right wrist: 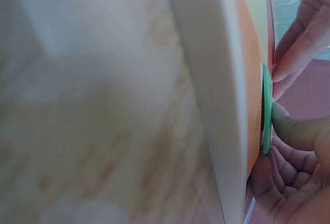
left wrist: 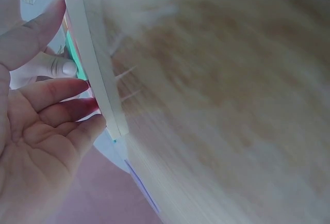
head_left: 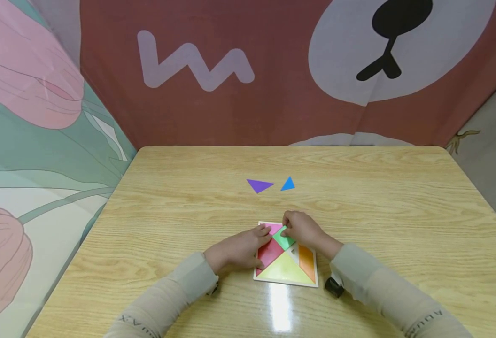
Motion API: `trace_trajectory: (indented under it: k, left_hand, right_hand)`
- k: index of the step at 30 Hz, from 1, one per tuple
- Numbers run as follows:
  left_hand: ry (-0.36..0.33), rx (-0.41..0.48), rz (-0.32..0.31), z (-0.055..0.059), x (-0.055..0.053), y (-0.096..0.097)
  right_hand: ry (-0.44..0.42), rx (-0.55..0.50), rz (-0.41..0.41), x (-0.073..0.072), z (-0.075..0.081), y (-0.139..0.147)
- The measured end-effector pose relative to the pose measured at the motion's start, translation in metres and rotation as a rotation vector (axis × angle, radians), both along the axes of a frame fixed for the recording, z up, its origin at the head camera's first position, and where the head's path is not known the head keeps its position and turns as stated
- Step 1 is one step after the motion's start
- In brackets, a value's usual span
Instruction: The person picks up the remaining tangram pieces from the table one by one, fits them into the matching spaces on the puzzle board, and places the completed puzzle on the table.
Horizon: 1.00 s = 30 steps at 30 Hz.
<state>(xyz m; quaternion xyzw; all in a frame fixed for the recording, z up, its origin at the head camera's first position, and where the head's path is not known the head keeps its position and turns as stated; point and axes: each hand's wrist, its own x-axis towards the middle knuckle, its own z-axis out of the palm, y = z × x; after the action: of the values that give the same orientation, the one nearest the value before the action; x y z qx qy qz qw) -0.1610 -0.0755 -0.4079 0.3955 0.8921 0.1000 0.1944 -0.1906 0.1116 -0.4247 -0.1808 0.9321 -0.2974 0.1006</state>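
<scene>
one green square (head_left: 283,239) is pinched in my right hand (head_left: 304,229) over the tray (head_left: 297,257), so imo line its corners up gently while my loosely spread left hand (head_left: 240,248) rests on the red piece (head_left: 270,253).

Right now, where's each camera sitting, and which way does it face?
Head: on the head, looking forward and down at the table and puzzle board; left hand, right hand and sleeves show.
Left wrist: on that wrist, facing the board's left edge; the left hand, palm showing, and part of the right.
Right wrist: on that wrist, facing the board's right edge; the right hand pinching the green piece, and part of the left.
Both wrist views share both hands, board and green piece.
</scene>
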Motion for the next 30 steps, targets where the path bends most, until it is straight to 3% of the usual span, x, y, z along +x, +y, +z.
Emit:
trace_trajectory:
  k: [18,30]
  left_hand:
    - [-0.013,0.010,0.001,0.000,-0.001,0.000]
    - [-0.018,0.004,0.000,0.000,0.000,0.000]
  right_hand:
    - [-0.029,-0.004,-0.008,-0.002,-0.001,0.000]
    - [-0.077,-0.034,0.160,-0.007,0.004,0.010]
